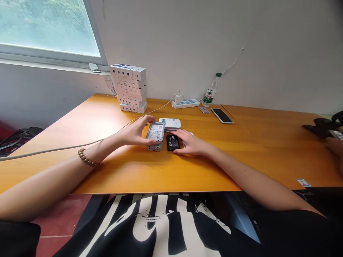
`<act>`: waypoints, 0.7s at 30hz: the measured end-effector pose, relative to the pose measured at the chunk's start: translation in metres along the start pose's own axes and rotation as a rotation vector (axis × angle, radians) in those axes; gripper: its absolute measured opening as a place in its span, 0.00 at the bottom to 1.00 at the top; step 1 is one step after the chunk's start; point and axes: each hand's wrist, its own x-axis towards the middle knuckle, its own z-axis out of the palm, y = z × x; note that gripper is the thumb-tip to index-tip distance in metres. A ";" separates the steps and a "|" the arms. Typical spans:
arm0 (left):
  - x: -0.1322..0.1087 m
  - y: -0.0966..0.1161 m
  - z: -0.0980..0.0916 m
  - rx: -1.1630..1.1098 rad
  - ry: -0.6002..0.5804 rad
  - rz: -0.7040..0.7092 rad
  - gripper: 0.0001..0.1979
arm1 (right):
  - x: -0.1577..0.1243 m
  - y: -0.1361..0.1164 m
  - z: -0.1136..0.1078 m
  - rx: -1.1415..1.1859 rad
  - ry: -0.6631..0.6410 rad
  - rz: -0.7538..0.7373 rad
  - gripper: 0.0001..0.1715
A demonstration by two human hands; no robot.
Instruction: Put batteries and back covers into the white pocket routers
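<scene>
My left hand (pixel 136 132) grips the sides of a small white device (pixel 155 131) with an open, label-lined compartment. The device rests on a similar casing, stacked on the wooden table. To its right, my right hand (pixel 189 142) has its thumb and fingers round the edges of a black battery (pixel 173 142) marked 3000 mAh. Just behind the battery lie white flat devices (pixel 169 123) in a small stack. Part of a white item shows behind my right fingers, mostly hidden.
White boxes (pixel 130 89) are stacked at the back left. A power strip (pixel 185 104), a water bottle (pixel 210 93) and a phone (pixel 222 116) are at the back. A white cable (pixel 80 145) crosses the left side. Another person's hand (pixel 333 144) shows at the far right.
</scene>
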 end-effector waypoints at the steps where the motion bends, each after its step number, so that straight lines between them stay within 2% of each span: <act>1: 0.000 0.002 -0.001 0.001 -0.019 0.005 0.40 | 0.000 0.000 0.000 0.002 0.000 0.002 0.49; 5: -0.001 0.003 -0.004 0.020 -0.079 -0.009 0.41 | 0.000 0.001 -0.001 0.007 0.006 -0.009 0.49; 11: -0.001 0.003 -0.003 0.099 -0.102 -0.019 0.43 | 0.000 0.002 0.000 0.006 0.012 -0.025 0.49; 21: 0.000 -0.003 0.000 -0.005 -0.167 -0.054 0.45 | -0.001 -0.002 -0.002 0.014 0.013 -0.018 0.49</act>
